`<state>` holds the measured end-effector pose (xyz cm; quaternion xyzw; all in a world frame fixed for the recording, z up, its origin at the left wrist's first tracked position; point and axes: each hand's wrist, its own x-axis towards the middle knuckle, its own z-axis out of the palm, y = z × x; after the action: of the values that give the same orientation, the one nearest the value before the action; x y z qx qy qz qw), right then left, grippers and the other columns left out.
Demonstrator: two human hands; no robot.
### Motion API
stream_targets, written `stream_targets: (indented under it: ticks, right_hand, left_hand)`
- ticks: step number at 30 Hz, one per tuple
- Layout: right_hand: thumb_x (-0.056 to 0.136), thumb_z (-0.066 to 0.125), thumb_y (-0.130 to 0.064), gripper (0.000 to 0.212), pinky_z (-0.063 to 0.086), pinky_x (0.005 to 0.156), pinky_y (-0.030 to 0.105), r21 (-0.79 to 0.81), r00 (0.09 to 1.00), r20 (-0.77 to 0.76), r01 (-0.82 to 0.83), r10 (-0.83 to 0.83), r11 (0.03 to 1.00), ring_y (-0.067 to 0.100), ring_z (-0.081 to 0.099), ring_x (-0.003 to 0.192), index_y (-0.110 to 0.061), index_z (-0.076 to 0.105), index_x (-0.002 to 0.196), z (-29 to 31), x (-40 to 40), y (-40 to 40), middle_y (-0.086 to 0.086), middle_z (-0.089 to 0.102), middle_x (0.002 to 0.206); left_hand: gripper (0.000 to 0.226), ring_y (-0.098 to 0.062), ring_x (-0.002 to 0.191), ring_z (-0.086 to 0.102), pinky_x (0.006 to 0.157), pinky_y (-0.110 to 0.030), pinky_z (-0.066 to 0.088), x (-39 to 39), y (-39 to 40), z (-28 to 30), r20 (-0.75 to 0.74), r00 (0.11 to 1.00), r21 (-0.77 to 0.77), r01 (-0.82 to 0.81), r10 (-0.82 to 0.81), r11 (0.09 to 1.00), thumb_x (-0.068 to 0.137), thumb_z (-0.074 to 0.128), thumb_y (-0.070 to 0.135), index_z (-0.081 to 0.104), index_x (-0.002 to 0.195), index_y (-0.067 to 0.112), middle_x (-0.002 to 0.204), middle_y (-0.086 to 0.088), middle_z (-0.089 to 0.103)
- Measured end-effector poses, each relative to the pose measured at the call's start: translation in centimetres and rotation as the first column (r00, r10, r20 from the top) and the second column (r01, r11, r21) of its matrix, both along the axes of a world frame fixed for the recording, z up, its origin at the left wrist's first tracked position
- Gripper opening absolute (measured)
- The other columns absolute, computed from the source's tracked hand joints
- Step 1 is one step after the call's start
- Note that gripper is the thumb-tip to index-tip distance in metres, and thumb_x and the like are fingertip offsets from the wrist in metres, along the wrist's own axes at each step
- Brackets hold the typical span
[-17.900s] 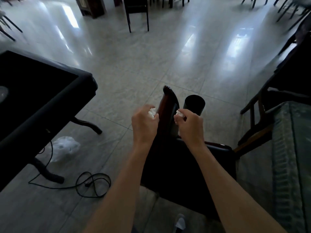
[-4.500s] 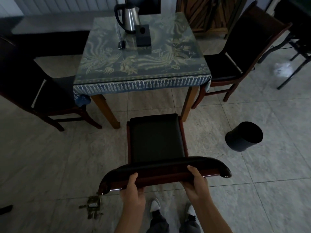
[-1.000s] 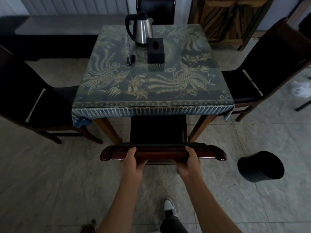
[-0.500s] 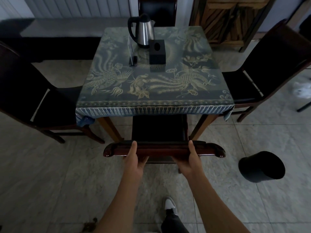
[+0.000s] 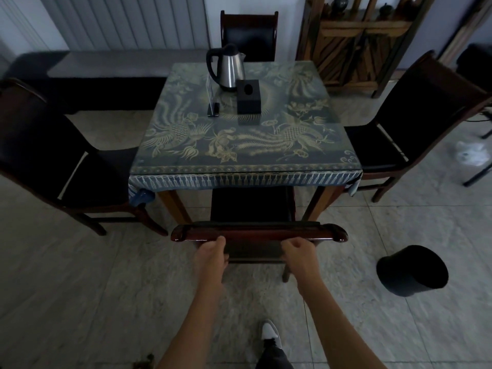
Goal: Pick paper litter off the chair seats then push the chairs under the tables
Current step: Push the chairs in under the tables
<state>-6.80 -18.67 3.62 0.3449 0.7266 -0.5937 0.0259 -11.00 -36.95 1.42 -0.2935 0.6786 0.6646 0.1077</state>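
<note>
Both sets of fingers are curled loosely and hold nothing: the left hand [image 5: 211, 255] sits just below the near chair's top rail [image 5: 259, 232], its knuckles at the rail's near edge, and the right hand [image 5: 299, 253] hangs a little off it. Half a second ago those fingers were hooked over the rail, pushing; now they have let go and drawn back. The near chair [image 5: 253, 209] has gone in meanwhile, so most of its seat lies beneath the table [image 5: 245, 145] and only a strip shows below the fringe (no paper on the part that shows). I judge this chair done.

The chair on the left [image 5: 53, 153] and the chair on the right [image 5: 415, 123] each sit partly tucked at the table's sides, their dark seats hard to read for litter. A fourth chair [image 5: 249, 35] stands at the far edge.

The patterned tablecloth bears a kettle [image 5: 227, 67], a black box [image 5: 248, 97] and a clear stand. On the tiled floor, a black bin [image 5: 412, 271] sits near right and a white bag [image 5: 471, 154] lies further right.
</note>
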Motion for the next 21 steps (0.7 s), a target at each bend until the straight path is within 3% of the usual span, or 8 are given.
stream_targets:
  ticks: [2, 4, 8, 12, 17, 21]
  right_hand:
    - [0.093, 0.060, -0.024, 0.011, 0.049, 0.055, 0.026, 0.256, 0.989, -0.042, -0.125, 0.141, 0.959, 0.012, 0.063, 0.065, -0.022, 0.064, 0.082, 1.5, 0.2, 0.0, 0.002, 0.066, 0.075]
    - [0.091, 0.061, -0.030, 0.006, 0.050, 0.061, 0.026, 0.455, 0.953, -0.033, -0.254, 0.301, 0.854, 0.009, 0.063, 0.069, -0.026, 0.063, 0.087, 3.2, 0.2, 0.4, -0.006, 0.065, 0.079]
    - [0.091, 0.059, -0.038, 0.043, 0.051, 0.092, 0.044, 0.742, 0.873, 0.037, -0.351, 0.487, 0.572, 0.019, 0.061, 0.100, -0.021, 0.058, 0.130, 6.3, 0.1, 1.6, -0.002, 0.066, 0.110]
    - [0.091, 0.058, -0.043, 0.055, 0.041, 0.102, 0.048, 0.828, 0.842, 0.064, -0.345, 0.536, 0.442, 0.027, 0.052, 0.119, -0.024, 0.048, 0.141, 8.7, -0.5, 1.9, 0.000, 0.060, 0.128]
    - [0.090, 0.058, -0.044, 0.056, 0.037, 0.106, 0.048, 0.881, 0.803, 0.063, -0.324, 0.593, 0.345, 0.026, 0.044, 0.129, -0.023, 0.047, 0.141, 10.0, -2.4, 2.3, -0.001, 0.052, 0.138]
    - [0.087, 0.064, -0.043, 0.061, 0.038, 0.105, 0.052, 0.920, 0.766, 0.043, -0.281, 0.641, 0.274, 0.031, 0.045, 0.130, -0.018, 0.049, 0.141, 10.2, -4.6, 2.3, 0.006, 0.051, 0.140]
  left_hand:
    - [0.026, -0.018, 0.099, 0.064, 0.083, -0.040, 0.056, 1.1, -0.5, 0.9, -0.118, 0.969, -0.327, 0.170, -0.219, 0.929, 0.093, 0.059, 0.040, 0.065, 0.111, 0.021, 0.107, -0.003, 0.067]
    - [0.036, -0.014, 0.105, 0.059, 0.090, -0.040, 0.054, 1.5, -1.0, 2.4, -0.171, 0.899, -0.558, 0.248, -0.402, 0.792, 0.092, 0.059, 0.042, 0.062, 0.122, 0.022, 0.116, 0.002, 0.063]
    - [0.046, -0.014, 0.108, 0.056, 0.095, -0.042, 0.049, 1.2, -2.0, 6.0, -0.182, 0.735, -0.836, 0.234, -0.653, 0.496, 0.090, 0.059, 0.047, 0.057, 0.130, 0.025, 0.119, 0.005, 0.061]
    - [0.051, -0.016, 0.113, 0.056, 0.099, -0.040, 0.044, 0.6, -2.8, 9.3, -0.140, 0.659, -0.956, 0.105, -0.739, 0.275, 0.088, 0.055, 0.054, 0.055, 0.132, 0.028, 0.122, 0.006, 0.062]
    - [0.059, -0.022, 0.126, 0.049, 0.103, -0.044, 0.040, -1.5, -2.8, 11.6, -0.170, 0.614, -0.979, -0.013, -0.771, 0.206, 0.085, 0.060, 0.056, 0.053, 0.135, 0.027, 0.134, 0.001, 0.057]
    - [0.073, -0.026, 0.137, 0.038, 0.109, -0.048, 0.036, -3.4, -2.5, 11.8, -0.141, 0.618, -0.988, -0.034, -0.774, 0.153, 0.081, 0.059, 0.062, 0.040, 0.144, 0.031, 0.149, -0.003, 0.042]
